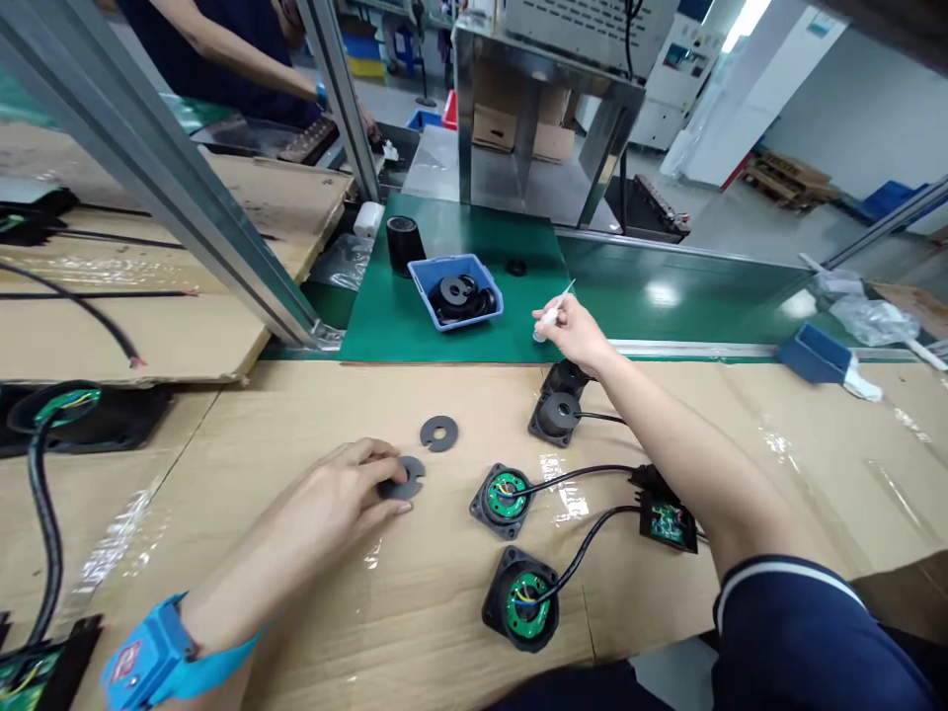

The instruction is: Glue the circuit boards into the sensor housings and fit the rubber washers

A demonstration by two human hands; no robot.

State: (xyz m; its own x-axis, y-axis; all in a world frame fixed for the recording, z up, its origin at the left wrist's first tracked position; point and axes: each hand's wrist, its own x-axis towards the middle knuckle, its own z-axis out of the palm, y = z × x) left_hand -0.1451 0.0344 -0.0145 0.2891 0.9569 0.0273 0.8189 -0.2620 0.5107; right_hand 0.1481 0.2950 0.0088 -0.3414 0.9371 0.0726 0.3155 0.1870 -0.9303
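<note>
My left hand (348,489), with a blue strap (170,652) on its wrist, has thumb and fingers at the edge of a flat dark slotted ring (412,478) low over the cardboard. A second slotted ring (439,433) lies just beyond it. Over the green mat, my right hand (578,334) is closed round a small white needle-tip bottle (546,324). Below that hand stand black square-flanged housings, one with a dark round cover (558,413). Nearer me, two housings show round green circuit boards, an upper one (505,497) and a lower one (527,600), with black cables attached.
A blue bin (457,322) of black round parts and a black cup (404,243) stand on the green mat (370,331). A metal post (185,188) rises at left. Another blue bin (813,354) sits at right. A co-worker's arm (244,59) shows behind.
</note>
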